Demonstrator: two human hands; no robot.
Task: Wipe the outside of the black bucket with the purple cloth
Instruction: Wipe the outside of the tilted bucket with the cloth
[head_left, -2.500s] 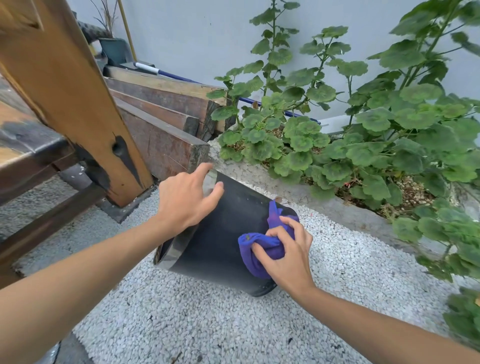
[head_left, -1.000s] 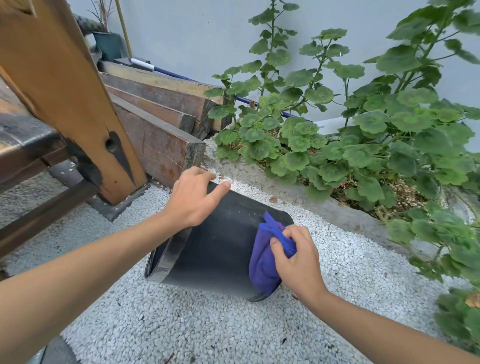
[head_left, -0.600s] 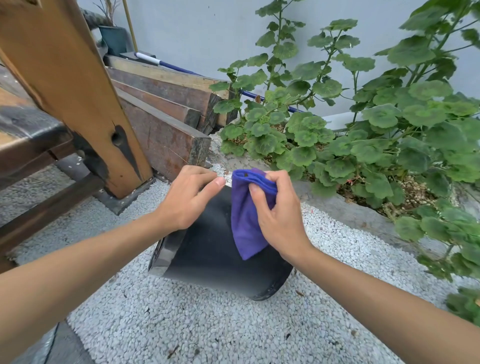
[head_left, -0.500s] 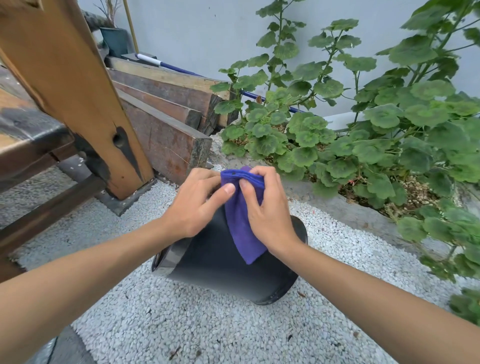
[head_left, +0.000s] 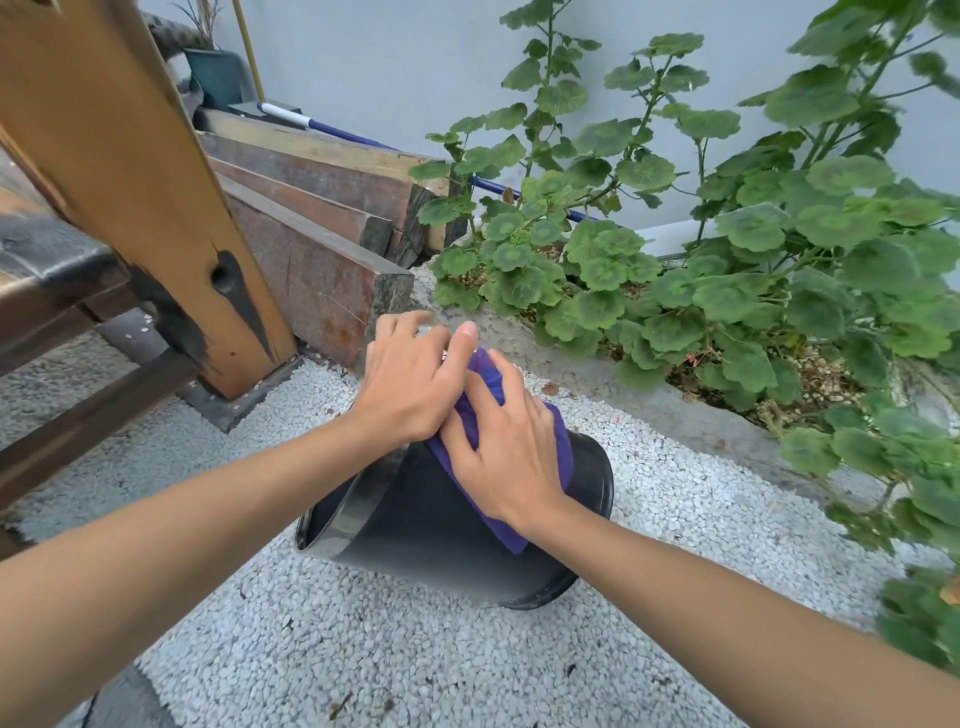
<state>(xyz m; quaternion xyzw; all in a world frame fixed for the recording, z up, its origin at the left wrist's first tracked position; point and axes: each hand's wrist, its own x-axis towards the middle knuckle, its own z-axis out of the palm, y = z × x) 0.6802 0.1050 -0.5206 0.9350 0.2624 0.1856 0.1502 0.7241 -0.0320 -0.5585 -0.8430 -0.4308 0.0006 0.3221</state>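
Observation:
The black bucket (head_left: 431, 535) lies tipped on its side on white gravel, its open mouth facing left and its base to the right. My right hand (head_left: 506, 447) presses the purple cloth (head_left: 563, 457) flat against the bucket's upper side; the cloth hangs down below my palm. My left hand (head_left: 410, 382) rests on the top of the bucket by the rim, fingers curled over it and touching the cloth's upper end. Both hands hide the bucket's top edge.
A slanted wooden post (head_left: 135, 171) and stacked timber planks (head_left: 322, 208) stand left and behind. A concrete planter edge (head_left: 649, 400) with leafy green plants (head_left: 727, 270) runs along the right. White gravel (head_left: 395, 649) covers the ground in front.
My right hand slid the cloth from the bucket's base end up over its top toward my left hand. The bucket tilted a little and the two hands now touch.

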